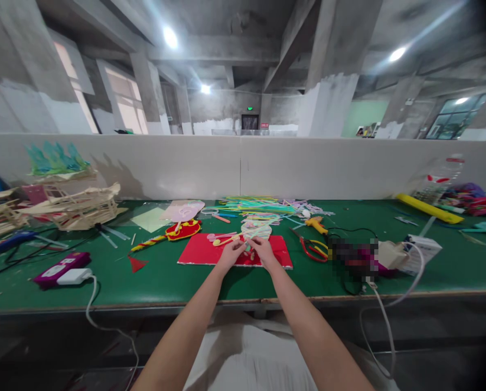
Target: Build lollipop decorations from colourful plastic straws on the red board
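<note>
Over the red board [194, 251] on the green table, my left hand [231, 253] and my right hand [262, 251] come close together. Their fingers are closed around a small pale green piece [248, 248], whose exact shape is too small to tell. Which fingers touch it cannot be made out fully. Pink and yellow curled strips [222, 239] rest on the board left of my hands. Just behind my fingers is a round pale piece with coloured strips [259, 229].
Coloured strips [254, 205] lie behind the board. Red-handled pliers [311, 250] and a yellow glue gun [316, 225] are at its right, with cables beyond. A red and yellow piece [183, 230], wooden stick models [80, 209] and a purple power strip [61, 270] stand left.
</note>
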Demonstrator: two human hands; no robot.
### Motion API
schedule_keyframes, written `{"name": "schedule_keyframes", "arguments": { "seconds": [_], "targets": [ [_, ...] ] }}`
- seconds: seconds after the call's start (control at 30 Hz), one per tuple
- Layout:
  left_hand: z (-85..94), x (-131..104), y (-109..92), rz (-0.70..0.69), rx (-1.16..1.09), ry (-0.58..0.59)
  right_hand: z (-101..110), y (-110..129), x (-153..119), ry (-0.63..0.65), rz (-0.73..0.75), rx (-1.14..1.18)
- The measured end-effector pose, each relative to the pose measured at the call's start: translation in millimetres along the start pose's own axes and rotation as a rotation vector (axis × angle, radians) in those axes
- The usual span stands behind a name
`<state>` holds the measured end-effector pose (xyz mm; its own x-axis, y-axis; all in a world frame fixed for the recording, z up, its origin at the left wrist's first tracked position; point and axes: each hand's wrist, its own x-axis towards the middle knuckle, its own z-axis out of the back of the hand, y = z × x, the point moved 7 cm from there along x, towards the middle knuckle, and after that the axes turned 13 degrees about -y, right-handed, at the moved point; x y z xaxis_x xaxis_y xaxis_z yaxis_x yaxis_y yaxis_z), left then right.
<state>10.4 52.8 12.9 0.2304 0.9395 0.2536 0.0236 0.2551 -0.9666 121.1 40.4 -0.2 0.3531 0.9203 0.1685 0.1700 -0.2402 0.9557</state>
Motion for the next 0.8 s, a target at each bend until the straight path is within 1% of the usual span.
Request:
{"name": "schedule_keyframes", "arguments": {
  "seconds": [0.13,0.27,0.37,0.47,0.6,0.7,0.8],
  "targets": [
    [-0.9,-1,-1,-0.014,0.0,0.023,0,-1,0,0.0,-0.011,0.018],
    [0.5,-1,1,0.0,0.0,0.008,0,-2,1,-0.009,-0.015,0.048],
    [3.3,0,1,0.015,-0.045,-0.031,3,-4,2,-0.048,-0.022,0.07],
    [10.2,1,0,0.017,-0.078,-0.113,5,-6,3,-0.069,-0.039,0.064],
    [19.4,3,2,0.033,-0.12,-0.211,1,-4,1,-0.022,-0.015,0.006],
    [20.7,4,5,0.064,-0.171,-0.22,-2,-1,-1,0.023,0.022,-0.036],
    [19.9,5,5,0.042,-0.13,-0.212,0,-2,-1,-0.002,-0.002,-0.047]
  ]
}}
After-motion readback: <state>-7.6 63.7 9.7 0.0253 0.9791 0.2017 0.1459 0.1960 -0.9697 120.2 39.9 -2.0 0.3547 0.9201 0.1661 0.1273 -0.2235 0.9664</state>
